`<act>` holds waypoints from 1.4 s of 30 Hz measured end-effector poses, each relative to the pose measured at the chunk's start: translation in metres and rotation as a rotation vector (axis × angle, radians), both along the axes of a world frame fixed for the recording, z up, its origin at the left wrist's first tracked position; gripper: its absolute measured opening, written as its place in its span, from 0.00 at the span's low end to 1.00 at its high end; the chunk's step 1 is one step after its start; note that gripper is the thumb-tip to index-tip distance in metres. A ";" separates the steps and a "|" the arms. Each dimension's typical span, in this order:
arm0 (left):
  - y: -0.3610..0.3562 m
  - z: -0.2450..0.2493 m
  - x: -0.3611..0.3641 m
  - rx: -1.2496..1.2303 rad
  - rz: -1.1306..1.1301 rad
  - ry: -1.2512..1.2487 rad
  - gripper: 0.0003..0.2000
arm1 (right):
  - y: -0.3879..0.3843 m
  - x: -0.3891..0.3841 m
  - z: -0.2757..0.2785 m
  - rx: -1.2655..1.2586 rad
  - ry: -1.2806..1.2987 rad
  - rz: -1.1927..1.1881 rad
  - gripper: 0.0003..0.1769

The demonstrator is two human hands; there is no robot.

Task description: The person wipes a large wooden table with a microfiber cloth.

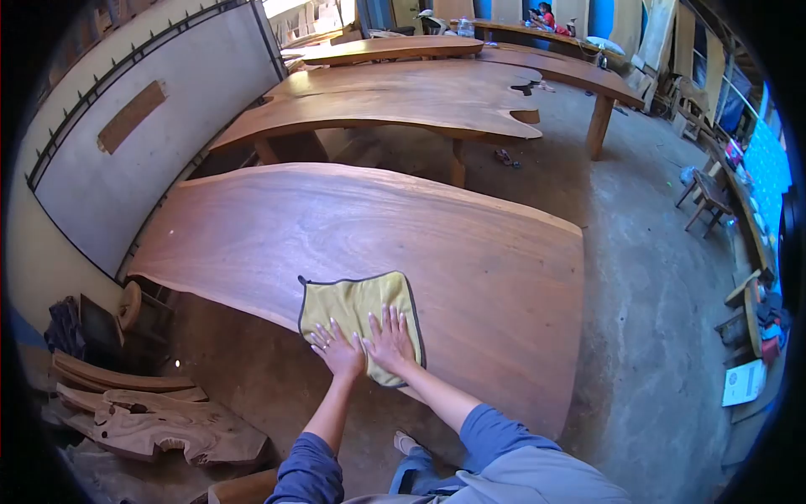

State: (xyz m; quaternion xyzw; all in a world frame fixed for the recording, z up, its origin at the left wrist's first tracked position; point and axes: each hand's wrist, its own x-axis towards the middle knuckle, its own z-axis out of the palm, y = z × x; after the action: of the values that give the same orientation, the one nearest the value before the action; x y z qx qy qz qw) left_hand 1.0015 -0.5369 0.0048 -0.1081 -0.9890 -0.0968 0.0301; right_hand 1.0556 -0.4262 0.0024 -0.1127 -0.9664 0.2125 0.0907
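Observation:
A yellow cloth (357,298) with a dark edging lies spread over the near edge of a long live-edge wooden tabletop (495,311). Flat on the cloth rests my left hand (339,350), fingers spread, with a ring on one finger. Just to its right, my right hand (390,343) also presses flat with its fingers stretched out. Neither hand grips the fabric. The cloth's lower end hangs past the tabletop's edge, towards my body.
Beyond stands another slab table (395,97) with notched ends. Carved wood pieces (168,424) lie on the floor at lower left. A white panel (159,126) borders the left side. A small stool (708,197) stands at right. A person (546,17) sits far back.

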 end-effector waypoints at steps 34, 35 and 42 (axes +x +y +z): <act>0.375 0.027 -0.019 0.219 -0.828 -0.001 0.36 | 0.324 0.051 0.035 0.193 -0.185 -0.953 0.38; 0.381 0.025 -0.034 0.215 -0.828 0.004 0.35 | 0.329 0.038 0.031 0.201 -0.187 -0.961 0.38; 0.404 0.019 -0.130 0.260 -0.829 0.067 0.35 | 0.349 -0.056 0.029 0.196 -0.263 -0.979 0.38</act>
State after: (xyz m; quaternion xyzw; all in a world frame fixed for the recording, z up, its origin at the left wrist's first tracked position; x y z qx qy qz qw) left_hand 0.8715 -0.1325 0.0238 -0.4946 -0.8398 -0.2211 0.0343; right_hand 0.9991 -0.0775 0.0312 -0.5687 -0.8189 0.0377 0.0674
